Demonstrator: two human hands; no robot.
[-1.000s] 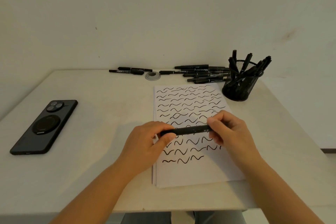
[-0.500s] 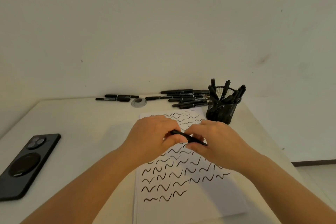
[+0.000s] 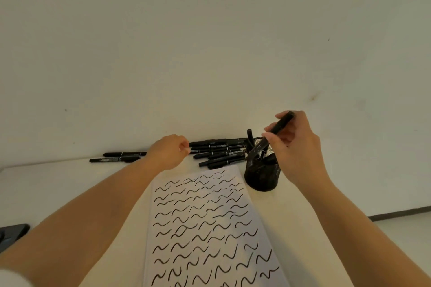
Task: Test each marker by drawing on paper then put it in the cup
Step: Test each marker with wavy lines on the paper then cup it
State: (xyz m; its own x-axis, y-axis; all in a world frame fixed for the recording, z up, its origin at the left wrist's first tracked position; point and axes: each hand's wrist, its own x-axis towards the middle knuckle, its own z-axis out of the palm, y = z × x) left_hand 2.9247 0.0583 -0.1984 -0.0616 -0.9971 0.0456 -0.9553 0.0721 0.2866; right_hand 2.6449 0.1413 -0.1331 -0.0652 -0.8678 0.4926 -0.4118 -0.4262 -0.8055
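My right hand pinches a black marker, tilted with its lower end dipping into the black mesh cup, which holds several other markers. My left hand reaches to the back of the table, fingers loosely curled beside a pile of black markers against the wall; I cannot tell whether it touches one. The white paper covered in black squiggles lies between my forearms.
Two more black markers lie at the back left near the wall. A black phone shows at the left edge of the pale table. The table's right edge runs close behind the cup.
Both hands held one marker over the paper before. Now my right hand has carried it up to the cup, and my left hand has let go and reached to the marker pile. The view has tilted up.
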